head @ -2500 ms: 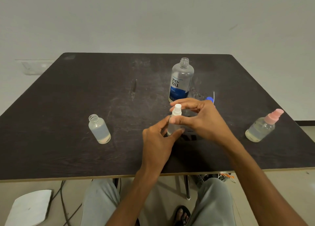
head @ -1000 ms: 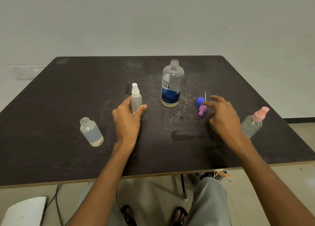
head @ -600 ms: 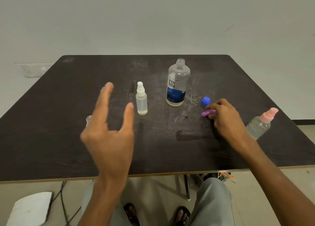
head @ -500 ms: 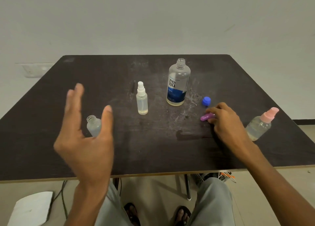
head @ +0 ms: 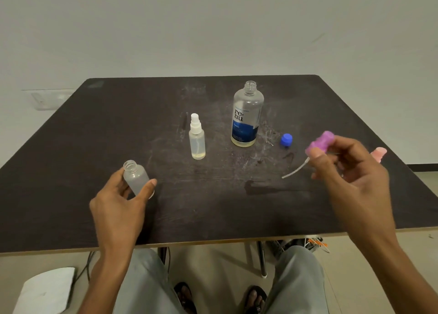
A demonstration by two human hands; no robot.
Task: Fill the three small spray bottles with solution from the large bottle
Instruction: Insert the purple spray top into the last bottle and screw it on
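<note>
**Now the purple pump head has to find the open neck on my left**

Currently the uncapped small bottle (head: pixel 137 179) sits toward the left part of the table's near edge, its threaded mouth bare and its body leaning, neck tipped up and slightly left. My left hand (head: pixel 120 204) is wrapped round its lower half, thumb on the right flank and fingers behind; I cannot tell whether the base touches the table (head: pixel 71 136) or is just lifted off it. The contents look cloudy and I judge it filled, though the level is hard to read.

Well apart from it, over the right side of the table, my right hand (head: pixel 350 171) pinches the purple spray head (head: pixel 320 143) between thumb and fingertips. Its thin dip tube (head: pixel 295 170) hangs down and to the left, so the tube's free end already aims roughly toward the open bottle. That is the relation that matters: the tube's long axis slants, the bottle's neck slants the other way, and the two need lining up before the tube can drop in.

Further out, the white-capped spray bottle (head: pixel 196 138) stands upright near the table's middle, with the large bottle (head: pixel 246 117) just to its right, uncapped, and its blue cap (head: pixel 286 140) beside it. A pink-topped bottle (head: pixel 379 154) peeks out behind my right hand, near the right edge.
</note>
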